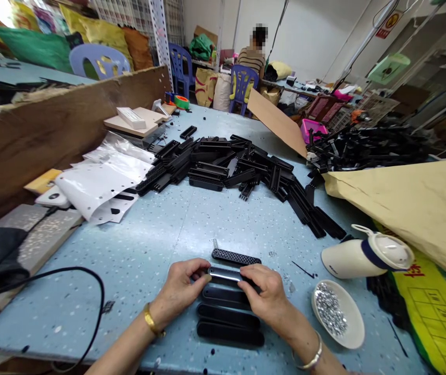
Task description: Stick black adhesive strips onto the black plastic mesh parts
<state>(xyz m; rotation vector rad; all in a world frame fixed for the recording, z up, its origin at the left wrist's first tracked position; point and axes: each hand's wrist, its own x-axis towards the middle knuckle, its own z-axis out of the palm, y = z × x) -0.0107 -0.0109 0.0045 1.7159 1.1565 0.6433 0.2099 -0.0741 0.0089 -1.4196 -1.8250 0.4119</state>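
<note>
A smooth black strip (225, 274) with rounded ends lies level between my two hands. My left hand (187, 284) pinches its left end between thumb and fingers. At its right part, my right hand (265, 291) grips it with thumb and fingertips. Just beyond it on the blue table (156, 234) is a black strip with a textured top (236, 257), a small clear piece sticking up at its left end. Nearer to me, several smooth black strips (228, 333) lie in a row, partly beside my right hand.
A long heap of black parts (211, 161) crosses the table's middle. At right are a white bowl (353, 333) of small shiny metal pieces, a cream bottle (357, 258) on its side and brown paper (410, 198). Plastic bags (98, 182) and a black cable (100, 291) lie left.
</note>
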